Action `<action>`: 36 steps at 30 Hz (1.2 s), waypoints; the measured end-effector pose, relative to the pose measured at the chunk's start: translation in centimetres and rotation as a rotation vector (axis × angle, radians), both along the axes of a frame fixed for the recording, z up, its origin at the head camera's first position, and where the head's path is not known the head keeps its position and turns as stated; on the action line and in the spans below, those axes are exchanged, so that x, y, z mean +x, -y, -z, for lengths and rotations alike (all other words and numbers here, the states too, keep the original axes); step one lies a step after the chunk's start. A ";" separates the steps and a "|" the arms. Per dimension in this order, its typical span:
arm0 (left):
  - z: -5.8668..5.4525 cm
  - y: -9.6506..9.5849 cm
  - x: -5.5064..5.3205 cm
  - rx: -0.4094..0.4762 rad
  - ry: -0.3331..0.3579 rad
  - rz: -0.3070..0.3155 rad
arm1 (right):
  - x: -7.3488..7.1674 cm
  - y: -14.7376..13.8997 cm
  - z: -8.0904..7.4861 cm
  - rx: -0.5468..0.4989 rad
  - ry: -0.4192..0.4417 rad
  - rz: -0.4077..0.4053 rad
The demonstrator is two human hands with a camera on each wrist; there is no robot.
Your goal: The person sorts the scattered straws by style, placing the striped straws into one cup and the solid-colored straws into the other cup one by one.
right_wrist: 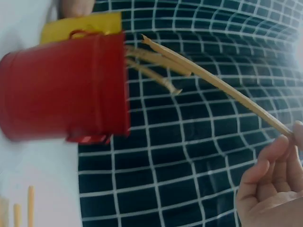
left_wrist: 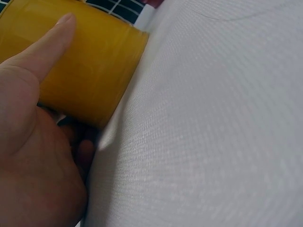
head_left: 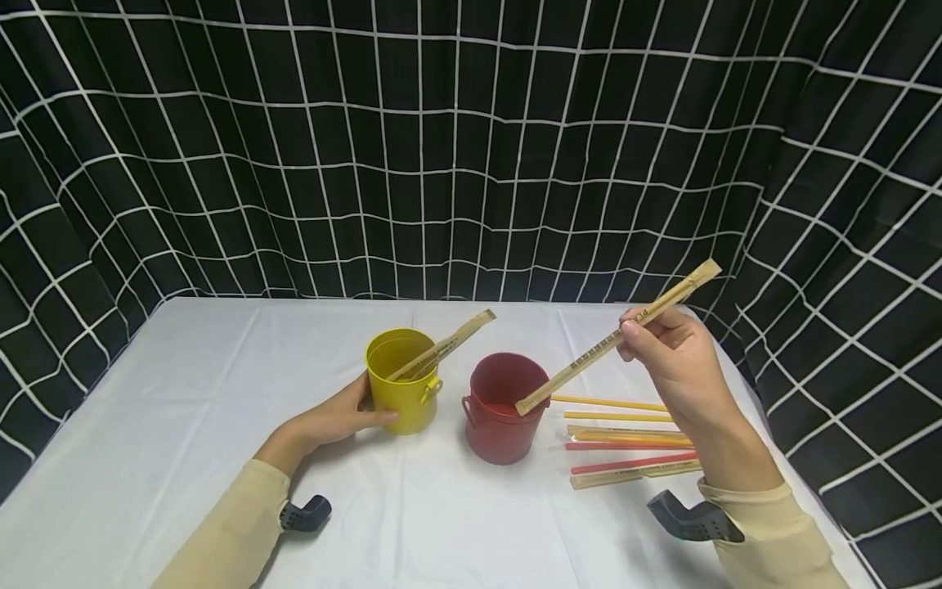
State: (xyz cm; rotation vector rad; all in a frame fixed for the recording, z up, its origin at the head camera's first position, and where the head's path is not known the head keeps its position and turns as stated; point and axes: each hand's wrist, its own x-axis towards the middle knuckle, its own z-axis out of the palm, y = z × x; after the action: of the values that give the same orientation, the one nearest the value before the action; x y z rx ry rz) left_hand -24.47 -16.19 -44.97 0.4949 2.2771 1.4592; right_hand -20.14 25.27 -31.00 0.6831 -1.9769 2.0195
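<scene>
My left hand (head_left: 338, 419) holds the small yellow bucket (head_left: 412, 413) from its left side, the thumb across its front in the left wrist view. Paper-wrapped straws (head_left: 459, 334) lean out of this bucket to the right. Thumb and fingers of my right hand (head_left: 680, 360) pinch another paper-wrapped straw (head_left: 599, 350), tilted with its lower end by the red bucket's rim. That red bucket (head_left: 500, 438) stands upright on the table, right of the yellow one. In the right wrist view, the pinched straw's far end appears beyond the red bucket's mouth.
Right of the red bucket lie several straws, among them a yellow straw (head_left: 611, 402), a red straw (head_left: 633, 463) and a paper-wrapped straw (head_left: 611, 478); my right forearm covers some ends. A white cloth (head_left: 184, 393) covers the table. Behind it hangs a black curtain (head_left: 441, 147) with white grid lines.
</scene>
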 end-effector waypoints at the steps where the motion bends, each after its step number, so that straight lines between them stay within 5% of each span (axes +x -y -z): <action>1: 0.0 0.0 0.0 0.001 -0.002 0.000 | 0.0 0.4 -0.3 -0.027 -0.002 -0.011; 10: 0.0 0.0 0.1 0.003 -0.021 0.014 | -0.1 3.8 -1.9 -0.226 -0.031 -0.096; 20: -0.4 0.0 0.2 0.012 0.013 -0.011 | -0.9 7.5 -2.1 -0.339 0.032 -0.070; 36: -0.4 -0.1 0.2 0.003 0.014 -0.007 | -1.0 11.3 0.4 -0.131 0.092 0.015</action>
State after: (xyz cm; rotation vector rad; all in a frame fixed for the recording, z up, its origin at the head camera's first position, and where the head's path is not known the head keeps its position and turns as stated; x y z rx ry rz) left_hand -24.26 -16.09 -44.55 0.4764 2.2685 1.4647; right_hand -21.11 13.97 -31.45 0.5538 -1.8715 2.1848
